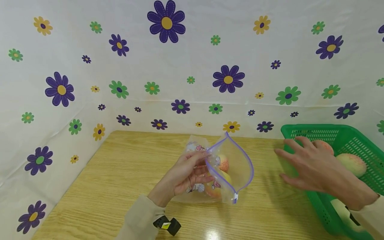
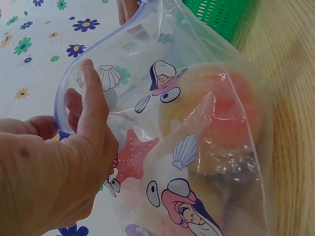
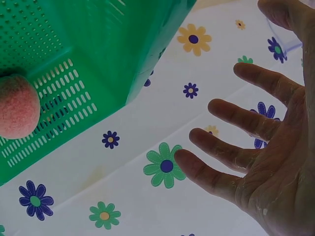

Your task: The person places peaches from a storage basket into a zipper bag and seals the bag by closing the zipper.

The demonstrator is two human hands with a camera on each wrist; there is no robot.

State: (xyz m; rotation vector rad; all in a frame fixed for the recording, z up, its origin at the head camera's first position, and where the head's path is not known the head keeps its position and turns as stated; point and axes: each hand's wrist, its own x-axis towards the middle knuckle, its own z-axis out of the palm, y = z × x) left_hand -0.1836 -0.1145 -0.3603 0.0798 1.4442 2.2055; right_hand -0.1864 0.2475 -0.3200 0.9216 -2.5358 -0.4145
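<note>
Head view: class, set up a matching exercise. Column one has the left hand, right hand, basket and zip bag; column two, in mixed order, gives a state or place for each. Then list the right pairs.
Column one:
1. left hand
2. right hand
3. basket
4. zip bag

Column two:
A. green, at the table's right edge, fruit inside
B. fingers spread, holding nothing, by the basket
C. open-mouthed, clear with cartoon prints, fruit inside
D. pinches the bag's rim

Pairs: 1-D, 2-B, 3-A, 4-C
</note>
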